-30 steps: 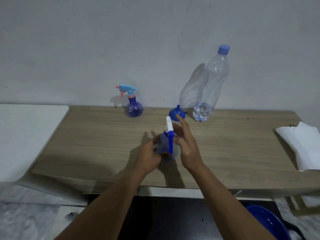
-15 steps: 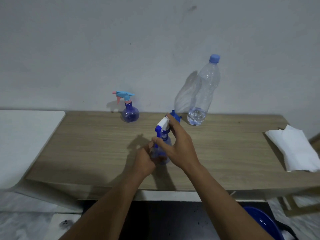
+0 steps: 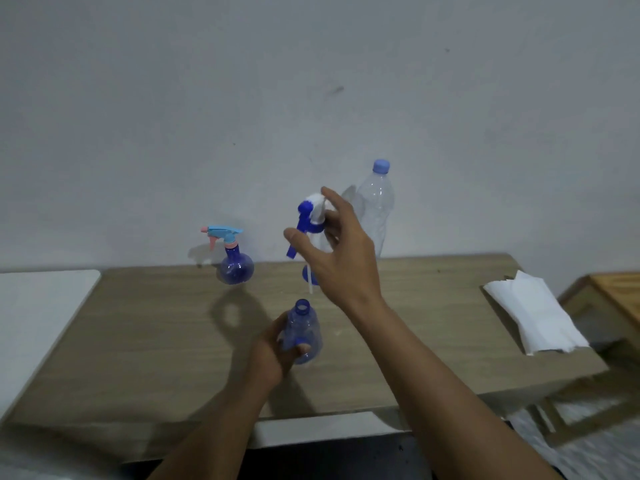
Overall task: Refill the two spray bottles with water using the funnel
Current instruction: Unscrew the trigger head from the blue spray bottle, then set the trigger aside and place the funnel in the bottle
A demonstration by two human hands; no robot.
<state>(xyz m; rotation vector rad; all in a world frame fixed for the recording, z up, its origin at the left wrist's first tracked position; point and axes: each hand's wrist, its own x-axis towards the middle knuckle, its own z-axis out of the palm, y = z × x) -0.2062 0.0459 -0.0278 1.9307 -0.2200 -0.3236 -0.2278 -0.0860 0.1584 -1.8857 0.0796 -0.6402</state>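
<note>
My left hand (image 3: 270,355) grips a small blue spray bottle body (image 3: 302,329) standing on the wooden table (image 3: 156,341), its neck uncapped. Above it my right hand (image 3: 341,251) holds the white and blue spray head (image 3: 310,220) lifted clear, its white dip tube hanging down. A second blue spray bottle (image 3: 233,259) with a light blue and pink head stands at the back near the wall. Only a sliver of the blue funnel (image 3: 307,274) shows behind my right hand. The tall clear water bottle (image 3: 377,206) with a blue cap stands against the wall.
Folded white paper towels (image 3: 533,313) lie on the table's right end. A white surface (image 3: 38,306) adjoins the table on the left. A wooden piece of furniture (image 3: 613,299) stands at the far right.
The spray head has come off the bottle; my right hand raised it well above the neck. My left hand still holds the bottle body. The camera view has tilted upward.
</note>
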